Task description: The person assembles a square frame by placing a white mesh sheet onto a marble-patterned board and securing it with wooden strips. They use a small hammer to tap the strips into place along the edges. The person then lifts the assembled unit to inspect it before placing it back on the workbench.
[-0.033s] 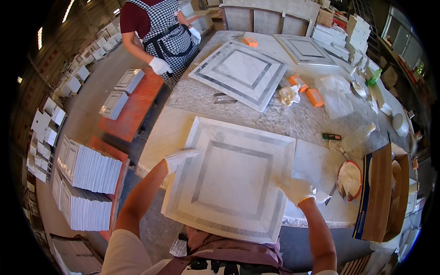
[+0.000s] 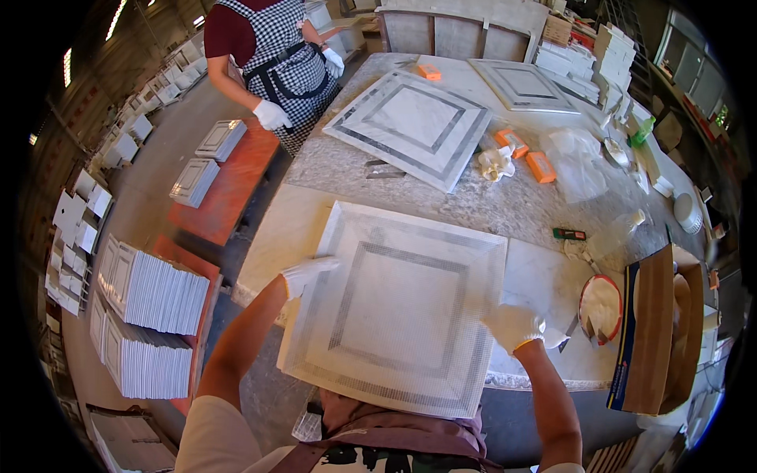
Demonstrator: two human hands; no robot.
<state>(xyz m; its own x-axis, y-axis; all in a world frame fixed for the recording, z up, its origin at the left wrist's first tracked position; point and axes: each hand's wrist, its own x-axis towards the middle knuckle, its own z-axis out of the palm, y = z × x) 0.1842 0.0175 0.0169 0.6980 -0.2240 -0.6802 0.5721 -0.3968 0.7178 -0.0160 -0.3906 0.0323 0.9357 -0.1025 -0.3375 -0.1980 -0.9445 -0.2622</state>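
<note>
A square white marble panel [image 2: 402, 303] with a grey inlaid border lies in front of me, its near edge reaching my apron. Fine mesh appears to cover its face. My left hand [image 2: 307, 276], in a white glove, rests at the panel's left edge with its fingers stretched flat over the surface. At the right edge is my right hand [image 2: 514, 326], also gloved; its fingertips are blurred against the panel, so their grip is unclear. Close to its outer side lies a dark thin blade [image 2: 568, 334]. A red-rimmed bowl [image 2: 601, 309] of white paste stands further right.
A similar panel [image 2: 414, 118] lies further back, beside orange boxes [image 2: 541, 166] and a plastic bag [image 2: 574, 162]. A cardboard box [image 2: 650, 331] stands at right. On the left, stacked tiles [image 2: 162, 292] sit on red boards, and a co-worker in a checked apron [image 2: 288, 59] stands behind.
My right hand has drawn back very slightly toward the panel's right edge. The left hand and the panel have not visibly moved.
</note>
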